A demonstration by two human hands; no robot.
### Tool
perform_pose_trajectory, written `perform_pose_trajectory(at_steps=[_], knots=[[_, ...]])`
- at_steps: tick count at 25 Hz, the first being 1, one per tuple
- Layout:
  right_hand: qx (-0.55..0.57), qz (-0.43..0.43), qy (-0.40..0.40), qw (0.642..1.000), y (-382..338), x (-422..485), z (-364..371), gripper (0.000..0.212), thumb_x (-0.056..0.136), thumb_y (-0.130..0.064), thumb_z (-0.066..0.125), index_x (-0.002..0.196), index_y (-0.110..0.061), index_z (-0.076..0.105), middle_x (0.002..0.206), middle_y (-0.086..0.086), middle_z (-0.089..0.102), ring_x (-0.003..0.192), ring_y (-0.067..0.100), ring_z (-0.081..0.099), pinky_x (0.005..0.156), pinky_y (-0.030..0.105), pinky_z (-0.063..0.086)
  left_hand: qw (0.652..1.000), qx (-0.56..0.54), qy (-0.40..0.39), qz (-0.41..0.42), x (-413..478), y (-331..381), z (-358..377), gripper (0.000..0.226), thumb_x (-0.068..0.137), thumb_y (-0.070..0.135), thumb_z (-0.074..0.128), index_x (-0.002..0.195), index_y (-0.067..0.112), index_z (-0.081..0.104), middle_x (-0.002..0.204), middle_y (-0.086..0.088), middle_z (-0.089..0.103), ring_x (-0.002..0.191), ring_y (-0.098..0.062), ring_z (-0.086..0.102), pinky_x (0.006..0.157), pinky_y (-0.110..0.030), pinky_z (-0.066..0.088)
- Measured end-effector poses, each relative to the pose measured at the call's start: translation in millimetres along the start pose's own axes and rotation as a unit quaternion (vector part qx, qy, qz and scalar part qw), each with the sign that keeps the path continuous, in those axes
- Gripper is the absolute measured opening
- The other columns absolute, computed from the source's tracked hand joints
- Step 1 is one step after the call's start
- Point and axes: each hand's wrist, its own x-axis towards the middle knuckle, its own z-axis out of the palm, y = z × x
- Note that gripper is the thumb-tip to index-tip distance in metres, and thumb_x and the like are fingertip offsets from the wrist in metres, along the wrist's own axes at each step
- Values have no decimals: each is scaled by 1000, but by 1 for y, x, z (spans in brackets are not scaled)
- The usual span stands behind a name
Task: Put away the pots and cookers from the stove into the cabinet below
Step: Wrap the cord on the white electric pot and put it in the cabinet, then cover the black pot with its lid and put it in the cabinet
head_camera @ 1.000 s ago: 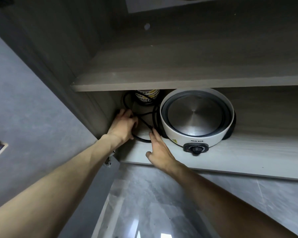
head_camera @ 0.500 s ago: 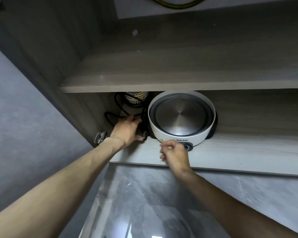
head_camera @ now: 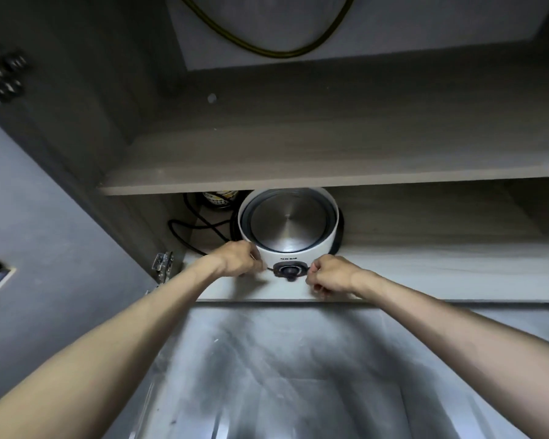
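Note:
A white electric cooker [head_camera: 287,226] with a steel inner plate and a black front dial [head_camera: 289,270] stands on the cabinet's bottom shelf [head_camera: 425,274], under the middle shelf. Its black cord [head_camera: 189,229] loops to its left. My left hand [head_camera: 238,258] is closed against the cooker's front left side, at the cord end. My right hand [head_camera: 328,276] is closed just right of the dial, on the shelf's front edge. What the fingers pinch is too small to tell.
A patterned jar [head_camera: 220,198] sits behind the cord at the back left. The middle shelf [head_camera: 330,172] is bare. A yellow hose [head_camera: 267,49] hangs at the top back. The open door [head_camera: 45,248] with its hinge [head_camera: 163,264] stands left. Grey floor tiles [head_camera: 282,375] lie below.
My view has pulled back from the cabinet. My left hand has come off the cord coil to the cooker's front left. My right hand has shifted to the right of the dial.

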Motion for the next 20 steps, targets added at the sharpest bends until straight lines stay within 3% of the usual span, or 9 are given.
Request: perform_pose_trajectory(at_steps=[4,6,11,14,17,20], knots=[[-84,6,-13,996,-8,-49,-53,9,85,-16,60,82,-9,65,85,13,72,67,24,61,71,33,54,998,-28,-60,23,-37,63,-18,34,91,36,65,116,12,62,114,-9,71,82,-20,68,69,-24,47],[-113,20,-17,993,-16,-81,-78,22,85,-19,60,95,-1,69,94,16,75,68,22,61,71,31,53,995,3,-93,30,-60,100,-33,37,91,40,64,117,14,62,113,-7,70,87,-21,71,76,-26,50],[-176,42,-36,983,-67,-194,-144,23,84,-17,56,101,-7,68,101,12,72,76,22,61,66,25,46,991,30,-124,33,-149,195,-94,39,89,42,65,115,13,64,111,-4,69,90,-23,72,81,-26,51],[-146,53,-66,986,-103,-265,-188,24,90,-18,54,101,-2,68,95,15,74,68,23,63,60,26,50,989,15,-142,34,-211,242,-139,40,89,43,65,115,12,67,113,-7,72,89,-22,71,86,-29,54],[-118,69,-99,986,-146,-342,-240,29,91,-18,54,105,2,70,100,17,75,71,22,64,64,29,52,985,23,-164,40,-281,288,-193,35,88,49,61,110,22,65,103,-6,76,94,-20,71,94,-35,52],[-105,63,-107,987,-191,-406,-284,24,92,-15,54,99,1,69,89,14,72,71,22,63,58,26,49,985,11,-161,53,-337,323,-249,31,89,48,60,109,24,65,93,-1,74,88,-16,71,88,-30,52]])
